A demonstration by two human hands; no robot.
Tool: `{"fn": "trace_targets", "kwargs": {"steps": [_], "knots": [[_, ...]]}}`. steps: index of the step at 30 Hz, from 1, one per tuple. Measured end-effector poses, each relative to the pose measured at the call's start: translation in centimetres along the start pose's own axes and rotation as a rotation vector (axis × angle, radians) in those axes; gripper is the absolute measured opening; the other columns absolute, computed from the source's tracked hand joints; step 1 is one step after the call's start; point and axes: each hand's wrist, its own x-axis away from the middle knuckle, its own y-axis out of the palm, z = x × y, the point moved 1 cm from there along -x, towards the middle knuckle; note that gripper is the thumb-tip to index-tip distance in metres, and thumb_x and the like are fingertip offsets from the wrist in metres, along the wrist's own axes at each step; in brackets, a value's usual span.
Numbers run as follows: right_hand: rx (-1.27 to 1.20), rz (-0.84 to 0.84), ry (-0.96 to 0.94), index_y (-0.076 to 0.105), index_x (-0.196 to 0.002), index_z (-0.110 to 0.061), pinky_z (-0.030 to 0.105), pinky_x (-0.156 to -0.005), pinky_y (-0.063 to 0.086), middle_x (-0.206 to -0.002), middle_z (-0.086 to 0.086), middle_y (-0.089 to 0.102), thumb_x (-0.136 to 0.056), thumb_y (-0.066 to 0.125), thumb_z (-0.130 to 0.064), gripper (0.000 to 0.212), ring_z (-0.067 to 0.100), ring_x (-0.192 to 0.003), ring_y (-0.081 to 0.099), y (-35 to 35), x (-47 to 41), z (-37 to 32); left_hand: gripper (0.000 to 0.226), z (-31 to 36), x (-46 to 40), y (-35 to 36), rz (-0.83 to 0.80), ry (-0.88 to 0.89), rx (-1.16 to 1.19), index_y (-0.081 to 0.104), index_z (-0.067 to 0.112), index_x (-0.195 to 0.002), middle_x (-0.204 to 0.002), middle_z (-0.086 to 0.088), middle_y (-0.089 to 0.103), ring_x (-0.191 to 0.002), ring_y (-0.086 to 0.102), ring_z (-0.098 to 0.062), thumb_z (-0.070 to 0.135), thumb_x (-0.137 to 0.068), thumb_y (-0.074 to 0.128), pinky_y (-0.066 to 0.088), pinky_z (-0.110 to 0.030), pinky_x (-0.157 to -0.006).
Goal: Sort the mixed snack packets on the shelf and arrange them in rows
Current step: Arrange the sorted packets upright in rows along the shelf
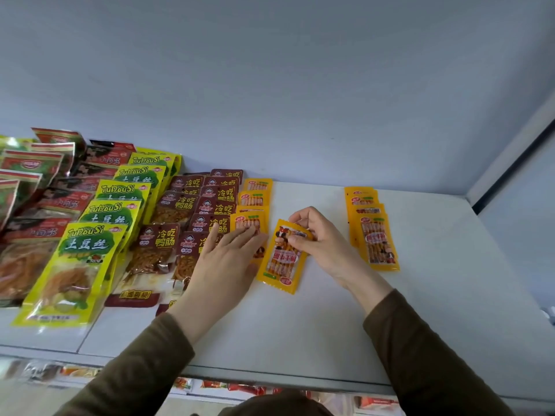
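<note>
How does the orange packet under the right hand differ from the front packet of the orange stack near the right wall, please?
The tilted orange plastic packet lies slanted and alone on the white shelf; the front orange plastic packet of the right stack lies nearly straight, overlapping packets behind it. The right hand pinches the tilted one's top edge; nothing touches the stack's front one. Both look like the same product.

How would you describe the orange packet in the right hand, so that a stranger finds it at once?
On the white shelf, look between the two orange rows. The packet lies there alone, tilted, its top pinched by the right hand. Its neighbours lie overlapped in rows.
</note>
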Motion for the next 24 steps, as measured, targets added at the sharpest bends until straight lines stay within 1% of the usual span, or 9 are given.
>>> {"fn": "trace_targets", "kwargs": {"steps": [4,8,11,13,15,17,20,22,24], "knots": [[0.002,-0.028,-0.009,0.056,-0.112,-0.025,0.03,-0.083,0.057,-0.112,-0.002,0.068,-0.098,0.066,-0.017,0.019,0.011,-0.097,0.068,0.3,-0.1,-0.2,0.061,-0.5,0.2,-0.9,-0.032,0.041,0.151,0.033,0.037,-0.157,-0.162,0.014,0.038,-0.153,0.028,-0.011,0.035,-0.102,0.059,0.006,-0.042,-0.129],[0.08,-0.014,-0.075,0.056,-0.111,-0.026,0.03,-0.084,0.058,-0.114,-0.004,0.067,-0.097,0.067,-0.018,0.02,0.008,-0.098,0.067,1.9,-1.2,-1.4,0.056,-2.0,0.1,-2.8,0.076,-0.015,0.354,0.043,0.024,-0.154,-0.164,0.004,0.036,-0.155,0.024,-0.014,0.012,-0.101,0.058,0.01,-0.034,-0.126],[0.249,-0.032,-0.15,0.051,-0.11,-0.034,0.028,-0.082,0.057,-0.121,-0.01,0.064,-0.097,0.067,-0.023,0.024,0.008,-0.103,0.065,4.2,-2.4,-2.3,0.046,-2.9,0.4,-3.6,0.161,-0.151,0.402,0.049,0.021,-0.148,-0.157,0.0,0.046,-0.15,0.034,-0.022,0.009,-0.103,0.052,0.027,-0.043,-0.124],[0.348,-0.031,-0.207,0.048,-0.109,-0.038,0.022,-0.077,0.052,-0.125,-0.012,0.064,-0.096,0.068,-0.025,0.026,0.007,-0.104,0.064,5.8,-2.9,-2.4,0.043,-2.9,0.8,-3.4,0.159,-0.18,0.387,0.051,0.019,-0.145,-0.153,-0.001,0.05,-0.146,0.038,-0.024,0.011,-0.103,0.053,0.031,-0.045,-0.121],[0.458,0.011,-0.282,0.049,-0.114,-0.035,0.019,-0.079,0.046,-0.127,-0.01,0.062,-0.094,0.07,-0.028,0.029,0.008,-0.108,0.058,6.6,-3.1,-2.0,0.045,-2.6,1.3,-2.8,0.158,-0.202,0.348,0.05,0.017,-0.147,-0.154,-0.002,0.05,-0.149,0.034,-0.025,0.015,-0.103,0.056,0.025,-0.047,-0.125],[0.579,0.076,-0.359,0.051,-0.124,-0.028,0.024,-0.088,0.043,-0.128,-0.007,0.057,-0.091,0.072,-0.032,0.039,0.012,-0.115,0.049,6.7,-3.3,-1.4,0.05,-2.2,2.0,-2.3,0.176,-0.216,0.314,0.047,0.014,-0.151,-0.157,-0.004,0.046,-0.153,0.029,-0.025,0.019,-0.102,0.059,0.017,-0.048,-0.128],[0.566,0.171,-0.324,0.053,-0.13,-0.025,0.025,-0.092,0.041,-0.129,-0.006,0.057,-0.093,0.07,-0.034,0.042,0.014,-0.118,0.046,6.0,-3.6,-0.7,0.06,-1.2,3.0,-1.2,0.188,-0.152,0.208,0.042,0.012,-0.155,-0.162,-0.006,0.04,-0.156,0.025,-0.025,0.033,-0.102,0.059,0.011,-0.046,-0.129],[0.479,0.242,-0.256,0.055,-0.128,-0.023,0.027,-0.094,0.045,-0.129,-0.005,0.059,-0.096,0.066,-0.03,0.034,0.014,-0.118,0.05,5.5,-4.1,-0.4,0.065,-0.4,3.3,-0.7,0.161,-0.114,0.09,0.032,0.016,-0.161,-0.168,-0.004,0.028,-0.158,0.016,-0.022,0.048,-0.106,0.044,0.005,-0.044,-0.129],[0.364,0.272,-0.166,0.055,-0.13,-0.021,0.034,-0.101,0.047,-0.133,-0.003,0.058,-0.099,0.061,-0.026,0.032,0.016,-0.124,0.051,4.8,-5.0,-0.3,0.071,0.7,3.2,-0.2,0.084,-0.093,-0.022,0.016,0.022,-0.165,-0.172,-0.004,0.008,-0.159,0.0,-0.023,0.062,-0.106,0.021,-0.004,-0.043,-0.128]]}}
